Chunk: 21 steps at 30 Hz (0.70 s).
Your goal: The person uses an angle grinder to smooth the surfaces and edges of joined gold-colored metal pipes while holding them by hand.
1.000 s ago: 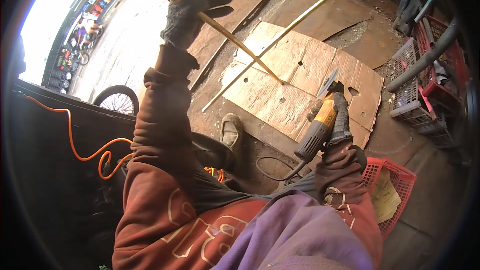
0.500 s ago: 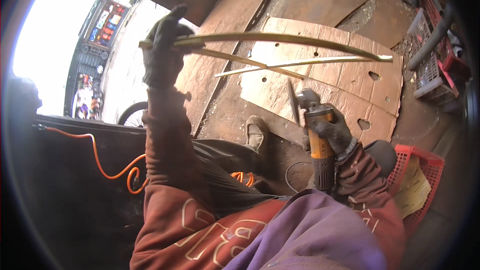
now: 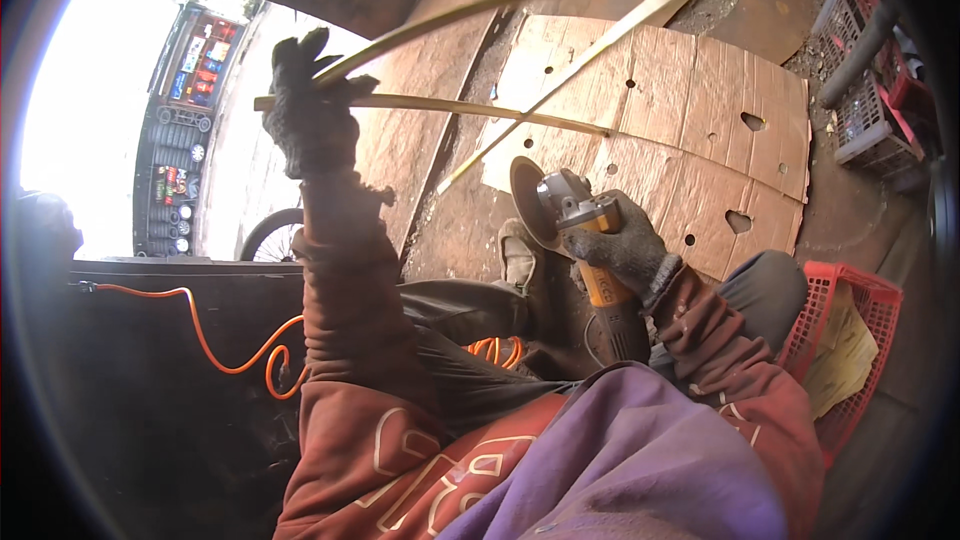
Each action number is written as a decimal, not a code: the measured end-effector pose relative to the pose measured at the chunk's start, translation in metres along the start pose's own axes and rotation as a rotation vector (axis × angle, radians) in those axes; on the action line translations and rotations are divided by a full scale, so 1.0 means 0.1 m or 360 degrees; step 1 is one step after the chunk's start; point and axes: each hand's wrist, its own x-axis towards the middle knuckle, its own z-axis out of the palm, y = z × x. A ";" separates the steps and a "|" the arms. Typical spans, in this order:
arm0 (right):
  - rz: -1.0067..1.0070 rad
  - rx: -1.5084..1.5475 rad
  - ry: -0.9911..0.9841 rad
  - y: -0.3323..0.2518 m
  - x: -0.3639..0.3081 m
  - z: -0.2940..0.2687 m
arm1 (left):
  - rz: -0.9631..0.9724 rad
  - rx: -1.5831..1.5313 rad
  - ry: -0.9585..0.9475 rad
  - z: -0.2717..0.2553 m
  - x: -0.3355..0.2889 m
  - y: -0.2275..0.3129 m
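Grinder in right grip (image 3: 622, 243), gripping it near its head; grinder's body (image 3: 603, 290) runs below that grip, disc (image 3: 530, 204) left of it. Left grip (image 3: 315, 125) gripping metal strips (image 3: 440, 106), some fingers raised; joined or not, hard to tell. Risk: slack left grip, strips swing into disc; lowered disc nicks shoe (image 3: 517, 258). Left arm reaching forward, right elbow bent.

The left hand (image 3: 314, 130) is hovering ahead on an outstretched arm (image 3: 345, 285) while the right hand (image 3: 630, 250) is gripping nearer the torso (image 3: 410, 455).
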 end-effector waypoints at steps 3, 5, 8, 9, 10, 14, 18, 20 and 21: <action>-0.0075 0.0106 0.0060 0.14 0.12 0.18 | -0.0567 -0.0959 -0.0020 0.02 -0.16 -0.11; -0.0060 0.0177 0.0117 0.16 0.18 0.36 | -0.1059 -0.1653 0.0113 0.04 -0.24 -0.08; -0.0141 0.0311 0.0077 0.25 0.27 0.66 | -0.0950 -0.1389 0.0305 0.03 -0.44 -0.10; -0.0232 0.0390 0.0062 0.25 0.29 0.76 | -0.0947 -0.1364 0.0297 -0.04 -0.50 -0.14; -0.0251 0.0311 0.0090 0.27 0.33 0.82 | -0.1049 -0.1557 0.0316 -0.10 -0.56 -0.18; -0.0168 0.0108 0.0270 0.50 0.52 0.90 | -0.1312 -0.1478 0.0519 -0.09 -0.71 -0.01; -0.0036 0.0250 0.0323 0.54 0.54 0.81 | -0.1284 -0.1576 0.0511 -0.18 -0.84 -0.18; -0.0034 0.0301 0.0311 0.56 0.61 0.76 | -0.1255 -0.1084 0.0578 -0.13 -0.85 -0.16; -0.0060 0.0363 0.0305 0.56 0.63 0.74 | -0.1255 -0.1081 0.0574 -0.13 -0.85 -0.17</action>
